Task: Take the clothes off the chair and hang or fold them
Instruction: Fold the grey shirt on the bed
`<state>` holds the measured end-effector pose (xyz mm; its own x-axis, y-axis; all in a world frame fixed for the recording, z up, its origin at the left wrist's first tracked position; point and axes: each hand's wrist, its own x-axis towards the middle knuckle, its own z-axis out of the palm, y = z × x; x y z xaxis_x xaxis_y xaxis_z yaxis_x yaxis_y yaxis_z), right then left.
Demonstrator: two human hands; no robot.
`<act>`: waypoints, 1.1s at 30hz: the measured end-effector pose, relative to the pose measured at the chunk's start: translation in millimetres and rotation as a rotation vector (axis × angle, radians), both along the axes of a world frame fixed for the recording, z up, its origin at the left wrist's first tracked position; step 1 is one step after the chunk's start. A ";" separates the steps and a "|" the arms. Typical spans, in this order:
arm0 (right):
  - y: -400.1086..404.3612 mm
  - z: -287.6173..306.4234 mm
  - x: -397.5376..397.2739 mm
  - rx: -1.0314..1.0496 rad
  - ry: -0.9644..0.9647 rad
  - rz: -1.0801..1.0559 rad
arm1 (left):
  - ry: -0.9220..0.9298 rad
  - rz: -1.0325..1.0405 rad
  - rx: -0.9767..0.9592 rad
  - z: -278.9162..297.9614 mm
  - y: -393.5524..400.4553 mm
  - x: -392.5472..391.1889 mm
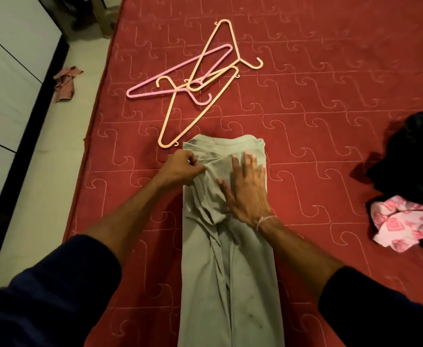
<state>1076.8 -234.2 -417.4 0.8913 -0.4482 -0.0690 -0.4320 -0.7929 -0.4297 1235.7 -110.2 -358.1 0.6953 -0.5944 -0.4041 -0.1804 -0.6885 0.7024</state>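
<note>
A grey-green garment point(230, 284) lies lengthwise on the red quilted bed point(330, 83), folded into a long narrow strip running from the bottom edge up to mid-frame. My left hand point(182, 169) pinches a fold of the cloth at the strip's upper left. My right hand point(246, 186) lies flat with spread fingers, pressing on the upper part of the garment. Just beyond the garment lie three plastic hangers in a tangle: two peach ones point(192, 116) and a pink one point(170, 76).
A pile of dark clothes point(410, 156) and a pink patterned garment point(403, 231) sit on the bed at the right. A pinkish rag point(65, 81) lies on the pale floor left of the bed, beside white cabinet doors point(10, 71).
</note>
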 end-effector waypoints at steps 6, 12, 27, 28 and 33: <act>27.0 38.8 -9.0 0.607 -0.320 -0.255 | 0.392 0.148 -0.277 26.0 -46.7 -16.4; -31.6 8.8 -15.9 0.801 -0.199 -0.668 | 0.067 0.068 -0.280 5.6 -60.4 -35.4; -20.0 31.6 -18.4 1.472 -0.136 -0.680 | -0.204 0.223 -0.028 -41.7 -50.6 -66.5; -18.5 33.0 -20.0 1.470 -0.120 -0.653 | -0.159 0.229 -0.044 -40.3 -50.3 -64.3; -14.5 23.7 -25.5 1.155 -0.039 -0.443 | -0.085 0.283 -0.071 -35.1 -53.0 -55.2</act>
